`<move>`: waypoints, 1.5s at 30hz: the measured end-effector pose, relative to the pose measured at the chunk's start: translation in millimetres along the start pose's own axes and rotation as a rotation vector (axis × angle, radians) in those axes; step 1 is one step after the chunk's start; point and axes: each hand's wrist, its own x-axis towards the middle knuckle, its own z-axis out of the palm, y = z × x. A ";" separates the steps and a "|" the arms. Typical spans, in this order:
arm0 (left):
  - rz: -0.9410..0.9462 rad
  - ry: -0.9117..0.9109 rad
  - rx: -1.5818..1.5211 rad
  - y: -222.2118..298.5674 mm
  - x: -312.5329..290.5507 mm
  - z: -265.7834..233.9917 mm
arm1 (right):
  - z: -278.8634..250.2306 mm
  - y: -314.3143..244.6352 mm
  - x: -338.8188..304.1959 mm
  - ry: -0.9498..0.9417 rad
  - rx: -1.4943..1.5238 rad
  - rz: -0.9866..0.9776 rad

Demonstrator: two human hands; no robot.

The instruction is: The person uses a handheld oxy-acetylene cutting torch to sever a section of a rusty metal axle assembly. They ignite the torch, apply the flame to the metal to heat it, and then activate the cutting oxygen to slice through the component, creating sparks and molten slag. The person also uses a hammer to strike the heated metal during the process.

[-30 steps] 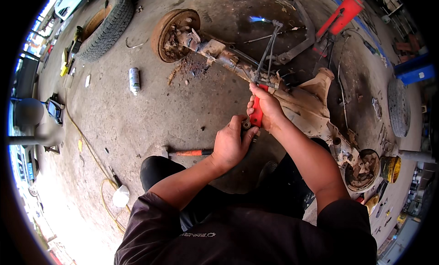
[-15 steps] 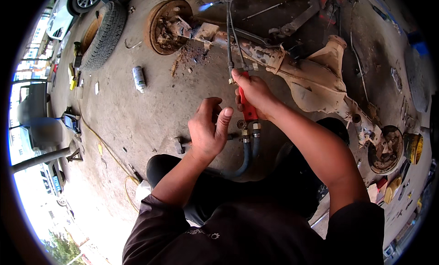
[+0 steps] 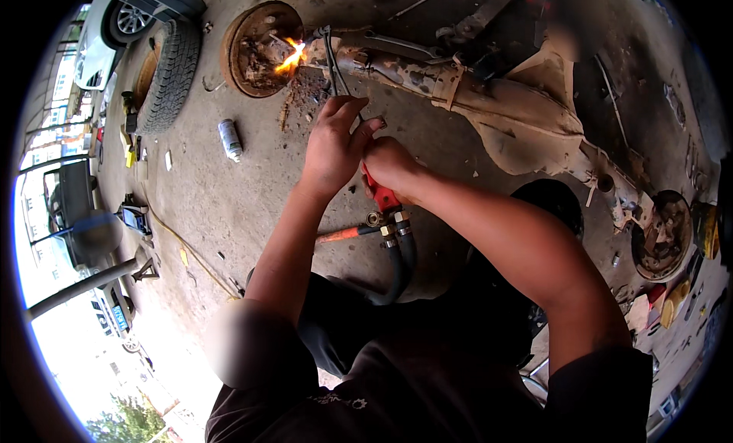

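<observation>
Red-handled gas torch [image 3: 383, 195], lit, held at the far left end of a rusted axle [image 3: 508, 118]

Location: above the concrete floor [image 3: 271, 168], directly in front of the body, between the knees and the axle. Handle enclosed by the right hand [image 3: 392, 168], which is closed firmly around it. Left hand [image 3: 333, 147] placed just ahead and to the left, fingers bent over the thin tubes at the torch's neck; whether these are gripped or merely touched cannot be told.

Principal relation: the torch head is set beyond both hands and slightly to the left, close beside the round rusty drum [image 3: 246, 55] at the axle's far left end. The left hand is the nearer of the two to that drum.

Orientation: long axis run away from the body and tilted leftward, from hose fittings at the near end to a bent head at the far end. Tip turned left; orange flame [image 3: 291, 56] directed at the inner side of the drum, where the axle tube is met.

Attached: two dark hoses [image 3: 407, 261], led from the handle back toward the body.

Adjacent items: orange hammer handle [image 3: 338, 234], left of the hoses; spray can [image 3: 230, 140], lying nearer the body than the drum; loose tyre [image 3: 175, 76], farther left.
</observation>
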 end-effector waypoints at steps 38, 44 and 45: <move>-0.111 -0.487 0.383 -30.5 10.4 25.8 | 8.3 54.1 37.7 -0.073 0.184 -0.076; -0.014 -0.469 0.369 -44.4 -6.7 20.3 | 22.8 74.7 46.1 -0.034 0.179 -0.107; 0.006 -0.463 0.383 -49.1 -9.7 20.4 | 26.2 79.0 48.9 -0.038 0.166 -0.123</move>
